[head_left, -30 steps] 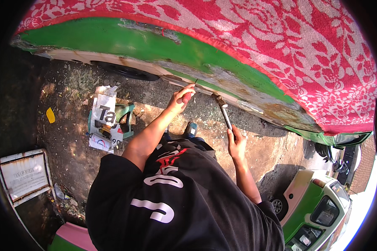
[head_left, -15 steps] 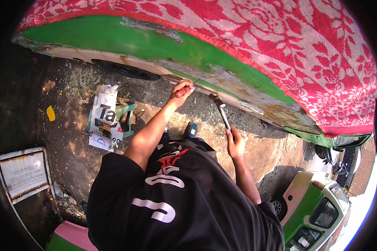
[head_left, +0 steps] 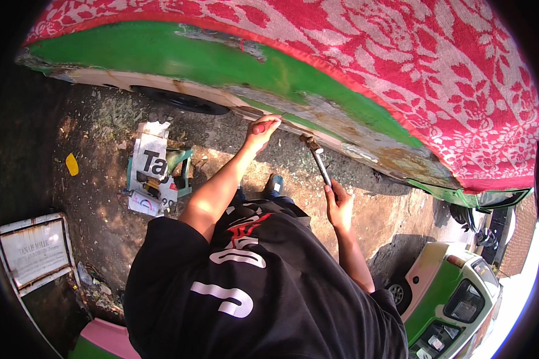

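My left hand (head_left: pixel 262 136) is wrapped round the red handle of a screwdriver (head_left: pixel 258 128), held against the lower side of a green and cream vehicle (head_left: pixel 239 66). Its thin tip is too small to make out clearly where it meets the body panel. My right hand (head_left: pixel 339 206) grips a hammer (head_left: pixel 321 166) by its metal shaft. The hammer's head is raised, a little apart from the panel and to the right of the screwdriver. Paint is worn away along the panel, leaving bare, rusty patches near both tools.
A red and pink floral cloth (head_left: pixel 401 66) covers the vehicle's top. On the left stands a small green stool (head_left: pixel 185 173) with a printed sheet (head_left: pixel 151 143) and a yellow-black tool (head_left: pixel 153 186) on it. A framed sign (head_left: pixel 36 251) and another green vehicle (head_left: pixel 428 311) stand behind.
My left hand has turned and shifted slightly to the right round the screwdriver, so less of its handle shows. The hammer has barely moved.
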`<state>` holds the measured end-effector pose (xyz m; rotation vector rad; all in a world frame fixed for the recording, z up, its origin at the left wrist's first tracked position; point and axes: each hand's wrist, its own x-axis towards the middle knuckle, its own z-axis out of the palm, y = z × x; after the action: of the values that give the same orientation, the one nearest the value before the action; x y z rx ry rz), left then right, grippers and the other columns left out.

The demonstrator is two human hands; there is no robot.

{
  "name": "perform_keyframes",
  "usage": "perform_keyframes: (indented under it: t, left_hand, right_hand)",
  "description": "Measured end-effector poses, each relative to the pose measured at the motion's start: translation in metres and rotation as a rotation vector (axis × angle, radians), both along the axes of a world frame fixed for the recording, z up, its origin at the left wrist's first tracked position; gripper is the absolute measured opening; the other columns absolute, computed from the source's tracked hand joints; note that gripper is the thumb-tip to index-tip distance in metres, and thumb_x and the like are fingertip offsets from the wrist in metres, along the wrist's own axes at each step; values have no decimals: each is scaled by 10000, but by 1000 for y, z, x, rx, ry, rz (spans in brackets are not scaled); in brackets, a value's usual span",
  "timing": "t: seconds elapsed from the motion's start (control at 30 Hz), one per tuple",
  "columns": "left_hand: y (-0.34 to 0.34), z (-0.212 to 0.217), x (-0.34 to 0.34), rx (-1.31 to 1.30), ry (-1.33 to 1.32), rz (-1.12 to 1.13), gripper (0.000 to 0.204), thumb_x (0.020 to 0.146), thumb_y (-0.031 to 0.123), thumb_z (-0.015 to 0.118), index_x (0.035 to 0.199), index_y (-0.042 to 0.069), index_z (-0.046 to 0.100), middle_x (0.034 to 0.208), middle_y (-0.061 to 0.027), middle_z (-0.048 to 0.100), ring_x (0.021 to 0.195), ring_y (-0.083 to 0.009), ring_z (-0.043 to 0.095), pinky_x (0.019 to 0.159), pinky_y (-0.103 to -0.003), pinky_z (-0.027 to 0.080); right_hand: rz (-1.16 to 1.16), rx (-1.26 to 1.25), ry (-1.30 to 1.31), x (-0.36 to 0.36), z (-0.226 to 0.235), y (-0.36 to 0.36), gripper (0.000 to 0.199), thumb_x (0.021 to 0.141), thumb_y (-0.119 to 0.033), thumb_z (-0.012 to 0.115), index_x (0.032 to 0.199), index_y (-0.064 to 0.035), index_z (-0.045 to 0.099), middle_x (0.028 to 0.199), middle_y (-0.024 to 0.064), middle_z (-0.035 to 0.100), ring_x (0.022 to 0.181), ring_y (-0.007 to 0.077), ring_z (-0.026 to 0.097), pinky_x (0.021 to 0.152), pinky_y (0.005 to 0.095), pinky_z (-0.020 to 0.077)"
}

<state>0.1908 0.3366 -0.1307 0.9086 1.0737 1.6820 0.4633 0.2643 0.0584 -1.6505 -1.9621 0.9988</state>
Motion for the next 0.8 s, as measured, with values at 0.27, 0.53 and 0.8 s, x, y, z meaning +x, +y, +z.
perform_keyframes:
  t: [0.27,0.53,0.8]
  left_hand:
    - [0,3,4,-63,-292,141,253,982,214,552,1098,-10,531,1196,-156,612,1084,-269,621,950,-382,491]
    - [1,-5,-1,-60,-301,71,236,983,183,546,1106,-19,529,1222,-168,601,1128,-273,599,998,-394,471]
    - [0,5,0,-98,-341,52,150,964,129,571,1033,-3,553,1165,-119,624,1069,-213,623,939,-311,482]
  right_hand:
    - [11,52,-19,-7,5,-8,247,937,-198,609,1095,-11,646,603,87,534,527,103,469,502,282,395]
    - [9,82,-53,-17,-3,-14,243,927,-195,626,1096,-21,646,659,142,609,532,149,559,526,303,437]
    - [200,127,-148,-66,25,3,291,918,-260,626,1118,-49,635,753,159,654,629,268,631,582,357,482]
